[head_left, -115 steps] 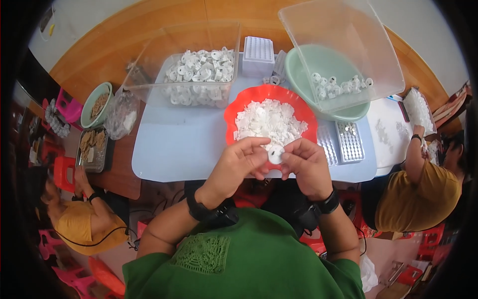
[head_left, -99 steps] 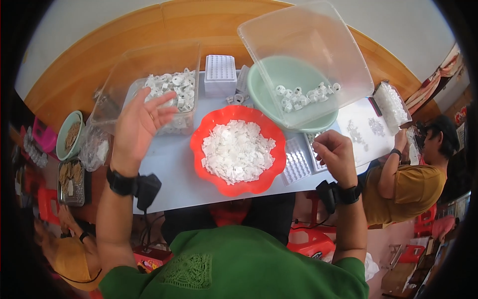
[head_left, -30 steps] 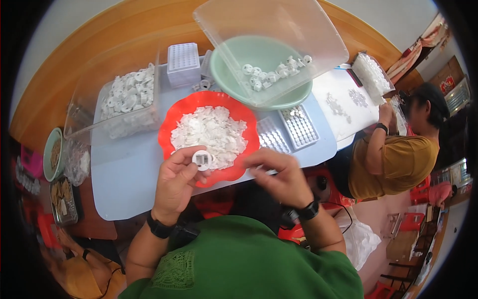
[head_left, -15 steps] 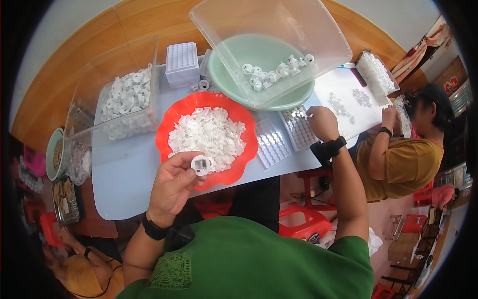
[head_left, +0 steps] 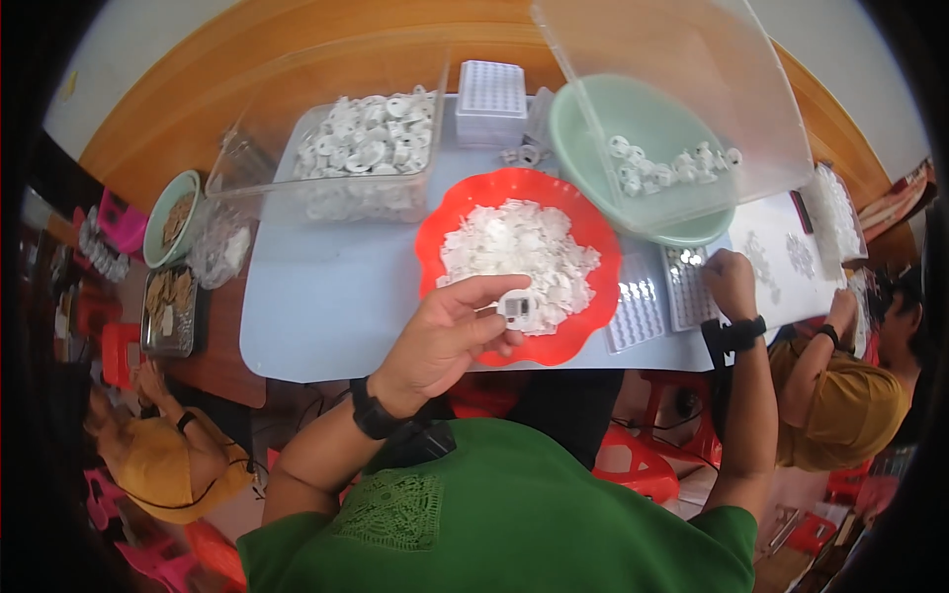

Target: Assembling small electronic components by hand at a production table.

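Observation:
Between thumb and fingers, my left hand (head_left: 435, 341) holds a small round white plastic part (head_left: 516, 309) with a square dark-and-grey recess facing up. It is over the near edge of a red scalloped bowl (head_left: 431, 237) heaped with flat white plastic pieces (head_left: 494, 242). My right hand (head_left: 732, 284) is closed in a pinch at the right side of a tray (head_left: 682, 287) holding shiny round discs; whatever is in its fingertips is hidden. Left of that tray lies a clear tray with round pockets (head_left: 634, 306).
Behind the bowl stand a stack of white pocketed trays (head_left: 491, 114) and a green basin (head_left: 583, 128). A tilted clear bin (head_left: 761, 89) over the basin holds several round white parts. Another clear bin (head_left: 267, 183), full of white parts, stands left. Co-workers in yellow (head_left: 840, 405) sit at both sides.
The view has swung left, so the table and bowls appear farther right. My left hand still holds the round part above the bowl, and my right hand remains pinched by the disc tray.

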